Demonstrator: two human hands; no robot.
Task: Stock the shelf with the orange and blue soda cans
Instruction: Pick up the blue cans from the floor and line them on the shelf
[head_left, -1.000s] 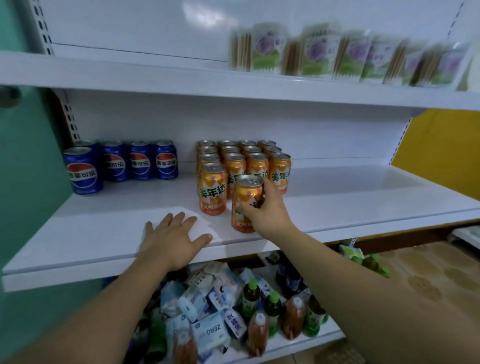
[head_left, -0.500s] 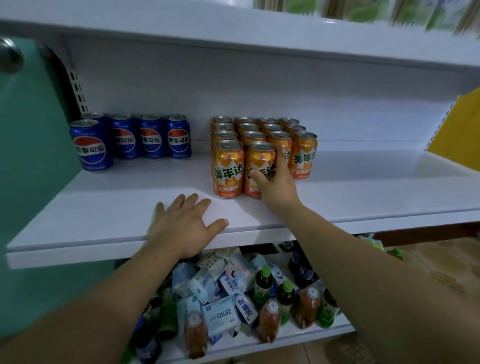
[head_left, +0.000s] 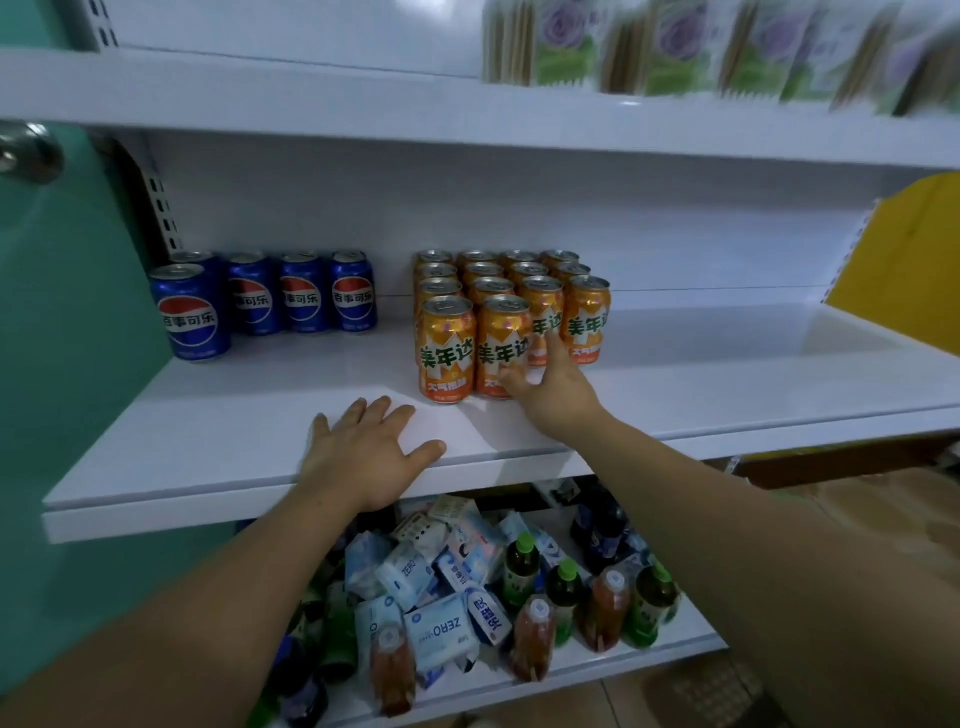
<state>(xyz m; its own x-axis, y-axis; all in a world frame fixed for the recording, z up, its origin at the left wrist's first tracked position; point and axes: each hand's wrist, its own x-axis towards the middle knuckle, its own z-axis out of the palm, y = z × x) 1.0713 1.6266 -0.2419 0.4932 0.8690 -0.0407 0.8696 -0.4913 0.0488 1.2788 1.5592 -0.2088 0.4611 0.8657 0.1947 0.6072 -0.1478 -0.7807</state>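
The right hand (head_left: 553, 387) is sitting loose and spread against the front orange can (head_left: 503, 347), at its four o'clock, gripping nothing. That can is standing upright in the orange block mid-shelf (head_left: 727, 374). The left hand (head_left: 366, 452) is lying flat, fingers splayed, at the shelf's six o'clock edge.

Left hand (head_left: 371, 452) flat, fingers spread, on the white shelf (head_left: 208, 441) near its front edge; right hand (head_left: 553, 387) open, fingertips against the front orange can (head_left: 503, 347) beside another orange can (head_left: 447, 351), more ranked behind; blue cans (head_left: 301, 293) well left, apart.
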